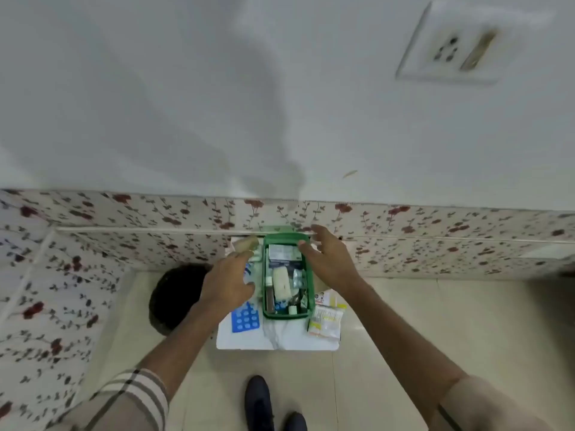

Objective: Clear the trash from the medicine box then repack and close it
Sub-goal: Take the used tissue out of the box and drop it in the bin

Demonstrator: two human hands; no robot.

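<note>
The green medicine box (286,315) sits open on the small white bench (249,340), its long axis running straight away from you toward the tiled wall (435,256). It lies between your hands. Your right hand (326,259) is nearer, hovering at the box's far right rim, fingers spread and holding nothing. Your left hand (227,278) reaches low over the loose packets just left of the box, fingers open and empty. A blue blister strip (245,318) lies beside the box.
</note>
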